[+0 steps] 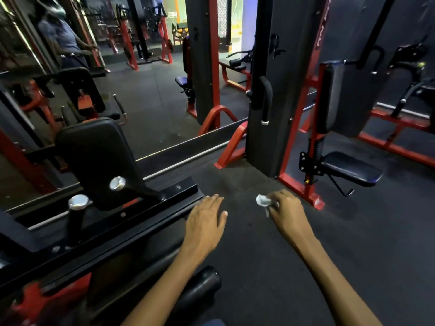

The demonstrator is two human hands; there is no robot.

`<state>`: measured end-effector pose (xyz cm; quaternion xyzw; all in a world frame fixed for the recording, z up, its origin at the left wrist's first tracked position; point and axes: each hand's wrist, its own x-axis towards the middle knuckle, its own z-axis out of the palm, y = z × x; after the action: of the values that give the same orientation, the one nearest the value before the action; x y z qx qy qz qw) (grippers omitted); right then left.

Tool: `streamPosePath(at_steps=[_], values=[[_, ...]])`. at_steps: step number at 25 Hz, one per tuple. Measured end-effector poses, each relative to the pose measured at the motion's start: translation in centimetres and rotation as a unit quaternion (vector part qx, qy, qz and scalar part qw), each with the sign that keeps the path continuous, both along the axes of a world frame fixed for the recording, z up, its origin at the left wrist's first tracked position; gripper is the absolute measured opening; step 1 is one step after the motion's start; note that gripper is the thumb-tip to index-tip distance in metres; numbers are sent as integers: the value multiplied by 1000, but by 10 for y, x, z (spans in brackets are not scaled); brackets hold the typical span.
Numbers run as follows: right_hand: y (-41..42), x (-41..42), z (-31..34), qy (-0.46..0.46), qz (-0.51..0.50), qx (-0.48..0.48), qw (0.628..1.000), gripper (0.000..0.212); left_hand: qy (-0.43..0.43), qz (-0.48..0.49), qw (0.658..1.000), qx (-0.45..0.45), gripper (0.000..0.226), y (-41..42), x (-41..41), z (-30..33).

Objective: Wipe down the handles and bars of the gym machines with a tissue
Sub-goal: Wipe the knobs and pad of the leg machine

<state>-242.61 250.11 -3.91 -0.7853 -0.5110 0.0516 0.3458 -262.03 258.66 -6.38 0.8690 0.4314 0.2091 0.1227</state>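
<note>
Tissue (263, 200) crumpled in right hand (286, 210), no clear axis.

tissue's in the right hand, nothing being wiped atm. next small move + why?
Probably swing the right hand left to the upright black post with the chrome cap on the near machine and start wiping there. The crumpled tissue is already pinched in its fingers but hangs over bare floor, touching no bar. The left hand is flat and empty beside the machine's black rail, so that machine looks nearest.
</note>
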Motion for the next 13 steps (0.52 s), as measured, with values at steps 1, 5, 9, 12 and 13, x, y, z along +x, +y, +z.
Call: streamPosePath(at_steps=[1, 5, 9, 12, 13], values=[[6, 17, -2, -4, -3, -3, 1000, 13, 8, -2, 1000, 7, 48, 6, 18, -1], [62, 86, -12, -22, 5, -24, 999, 14, 5, -6, 1000, 19, 49, 48, 92, -1], [126, 142, -8, -66, 32, -47, 996, 9, -15, 28, 999, 24, 49, 102, 159, 1], [174, 180, -5, -108, 64, -49, 991, 15, -20, 63, 998, 12, 49, 142, 199, 1], [192, 190, -4, -108, 72, -52, 990, 17, -17, 77, 997, 7, 49, 155, 208, 1]])
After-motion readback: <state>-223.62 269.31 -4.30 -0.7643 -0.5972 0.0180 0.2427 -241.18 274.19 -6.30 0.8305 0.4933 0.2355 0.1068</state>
